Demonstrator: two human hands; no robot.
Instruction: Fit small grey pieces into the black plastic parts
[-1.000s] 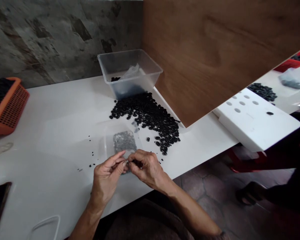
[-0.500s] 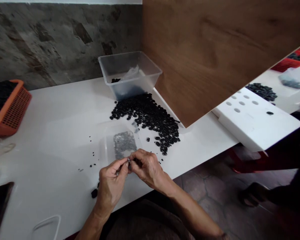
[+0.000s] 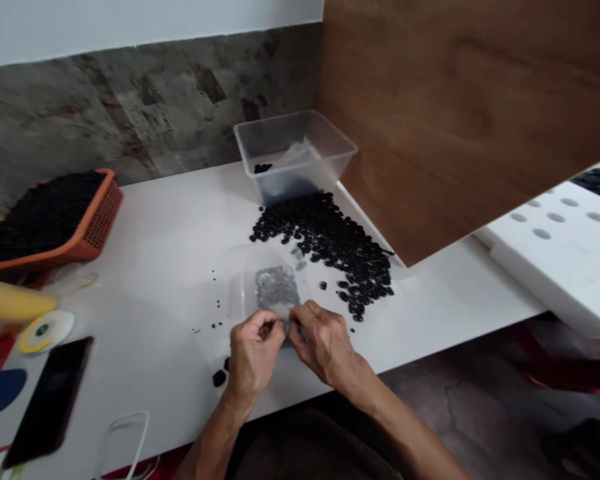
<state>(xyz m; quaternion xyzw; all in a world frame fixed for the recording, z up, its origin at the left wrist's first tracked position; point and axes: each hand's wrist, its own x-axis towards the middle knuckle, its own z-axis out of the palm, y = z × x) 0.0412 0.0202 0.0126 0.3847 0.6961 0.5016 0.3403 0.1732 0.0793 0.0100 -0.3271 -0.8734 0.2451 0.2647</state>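
My left hand point(image 3: 257, 350) and my right hand point(image 3: 323, 337) are close together over the near edge of a shallow clear tray point(image 3: 236, 293). Inside the tray lies a layer of small grey metallic-looking pieces point(image 3: 276, 285). Thumb and fingers of my left hand are pinched together; whatever is between them is too small to make out. The fingers of my right hand are also curled into a pinch, their tips hidden. Beyond the tray spreads a heap of small black oval pieces point(image 3: 335, 233). Several black pieces point(image 3: 220, 378) lie beside my left wrist.
Behind the heap stands a clear plastic bin point(image 3: 300, 177), against a brown wooden panel point(image 3: 430, 120). At left are an orange basket point(image 3: 100, 220) of black pieces, a yellow bottle point(image 3: 15, 301), a tape roll point(image 3: 47, 331) and a phone point(image 3: 53, 400). A white board with holes point(image 3: 570, 267) is at right.
The view has swung left, showing more of the basket and bringing the bottle, tape roll and phone into sight. My hands, nearly touching before, are now slightly apart.
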